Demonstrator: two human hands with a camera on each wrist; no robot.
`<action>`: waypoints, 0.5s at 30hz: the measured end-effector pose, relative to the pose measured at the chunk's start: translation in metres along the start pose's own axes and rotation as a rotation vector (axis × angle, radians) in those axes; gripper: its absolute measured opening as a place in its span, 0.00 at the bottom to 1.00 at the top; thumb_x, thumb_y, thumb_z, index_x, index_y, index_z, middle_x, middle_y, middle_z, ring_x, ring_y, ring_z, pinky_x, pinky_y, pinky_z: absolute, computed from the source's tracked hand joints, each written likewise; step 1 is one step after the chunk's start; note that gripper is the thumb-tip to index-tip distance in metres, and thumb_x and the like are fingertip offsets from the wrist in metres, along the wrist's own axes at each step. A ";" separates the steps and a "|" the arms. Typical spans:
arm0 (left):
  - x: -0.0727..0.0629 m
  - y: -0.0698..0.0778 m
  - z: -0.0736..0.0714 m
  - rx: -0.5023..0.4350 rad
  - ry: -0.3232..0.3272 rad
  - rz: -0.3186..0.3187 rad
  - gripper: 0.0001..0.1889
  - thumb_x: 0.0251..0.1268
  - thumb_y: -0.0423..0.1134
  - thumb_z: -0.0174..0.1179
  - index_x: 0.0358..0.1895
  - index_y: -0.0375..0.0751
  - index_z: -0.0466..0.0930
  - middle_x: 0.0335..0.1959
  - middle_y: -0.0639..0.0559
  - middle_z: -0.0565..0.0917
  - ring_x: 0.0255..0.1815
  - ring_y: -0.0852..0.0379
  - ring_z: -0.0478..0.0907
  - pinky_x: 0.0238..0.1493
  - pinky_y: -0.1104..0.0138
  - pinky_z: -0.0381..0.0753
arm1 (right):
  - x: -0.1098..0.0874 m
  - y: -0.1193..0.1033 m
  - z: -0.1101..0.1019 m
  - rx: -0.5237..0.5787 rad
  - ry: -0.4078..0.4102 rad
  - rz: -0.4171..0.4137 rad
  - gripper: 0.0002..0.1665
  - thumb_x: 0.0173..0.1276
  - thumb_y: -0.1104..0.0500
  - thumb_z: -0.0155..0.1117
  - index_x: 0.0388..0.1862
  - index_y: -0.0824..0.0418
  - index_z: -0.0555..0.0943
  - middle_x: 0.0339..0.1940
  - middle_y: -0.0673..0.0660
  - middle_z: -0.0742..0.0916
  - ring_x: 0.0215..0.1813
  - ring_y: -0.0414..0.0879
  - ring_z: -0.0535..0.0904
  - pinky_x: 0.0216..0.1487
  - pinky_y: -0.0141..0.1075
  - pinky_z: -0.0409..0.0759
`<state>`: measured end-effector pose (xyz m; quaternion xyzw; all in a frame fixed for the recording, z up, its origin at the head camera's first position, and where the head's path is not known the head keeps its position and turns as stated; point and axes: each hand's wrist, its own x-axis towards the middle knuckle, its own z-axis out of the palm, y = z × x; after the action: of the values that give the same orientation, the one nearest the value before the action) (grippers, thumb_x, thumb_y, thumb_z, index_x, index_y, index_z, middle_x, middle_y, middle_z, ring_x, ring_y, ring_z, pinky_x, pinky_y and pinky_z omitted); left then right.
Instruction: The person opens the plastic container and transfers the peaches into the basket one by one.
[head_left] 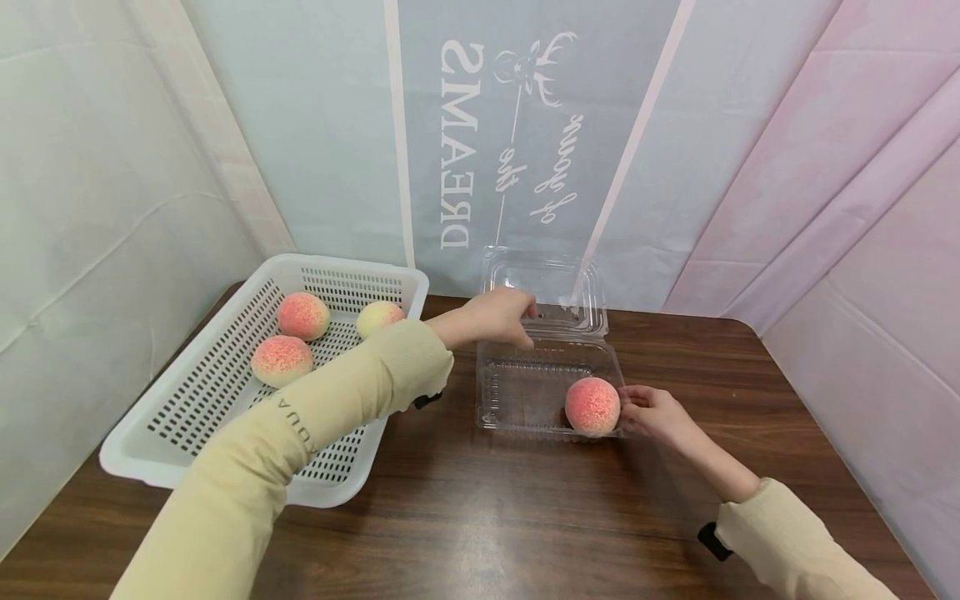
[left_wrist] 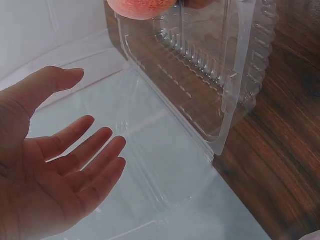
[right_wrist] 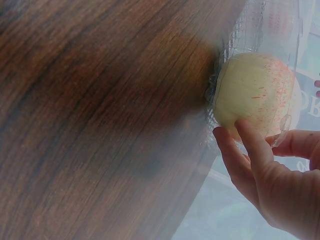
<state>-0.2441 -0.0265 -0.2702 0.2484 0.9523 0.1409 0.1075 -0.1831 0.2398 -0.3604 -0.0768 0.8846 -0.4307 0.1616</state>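
A clear plastic clamshell box [head_left: 517, 400] lies on the table with its lid [head_left: 551, 279] folded back against the wall cloth. One pink peach [head_left: 592, 407] sits in the box's near right corner. My right hand [head_left: 660, 414] pinches the box's right rim beside that peach; in the right wrist view the fingers [right_wrist: 252, 145] lie along the outside of the wall, with the thumb at the rim. Over the hinge side my left hand [head_left: 497, 318] hovers, palm and spread, relaxed fingers [left_wrist: 95, 155] visible in the left wrist view, holding nothing.
At left stands a white perforated basket [head_left: 408, 287] holding a red peach [head_left: 303, 316], a second peach [head_left: 281, 361] and a yellowish peach [head_left: 378, 317]. My left forearm crosses over it. Printed cloth [head_left: 337, 125] hangs behind the dark wooden table [head_left: 465, 508].
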 end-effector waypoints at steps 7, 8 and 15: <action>0.003 0.005 0.002 0.010 -0.004 -0.005 0.22 0.50 0.45 0.66 0.49 0.43 0.73 0.44 0.52 0.77 0.43 0.56 0.74 0.43 0.66 0.73 | 0.000 -0.001 0.000 -0.010 0.002 -0.001 0.26 0.66 0.67 0.47 0.56 0.86 0.60 0.49 0.79 0.75 0.41 0.48 0.80 0.35 0.32 0.80; 0.004 0.005 0.003 0.006 -0.003 -0.004 0.22 0.49 0.44 0.66 0.49 0.43 0.74 0.44 0.52 0.77 0.43 0.57 0.74 0.43 0.66 0.73 | 0.000 0.000 0.000 -0.012 0.001 -0.001 0.26 0.66 0.67 0.47 0.56 0.86 0.60 0.49 0.79 0.75 0.41 0.48 0.80 0.35 0.32 0.80; 0.007 0.008 0.007 -0.029 -0.004 0.014 0.23 0.48 0.42 0.66 0.48 0.40 0.74 0.43 0.51 0.77 0.42 0.56 0.74 0.44 0.67 0.73 | 0.000 0.000 0.000 0.005 -0.004 -0.001 0.26 0.67 0.67 0.46 0.56 0.87 0.60 0.49 0.79 0.75 0.42 0.49 0.80 0.36 0.32 0.80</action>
<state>-0.2449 -0.0150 -0.2751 0.2537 0.9482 0.1551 0.1120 -0.1825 0.2395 -0.3603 -0.0778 0.8832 -0.4327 0.1633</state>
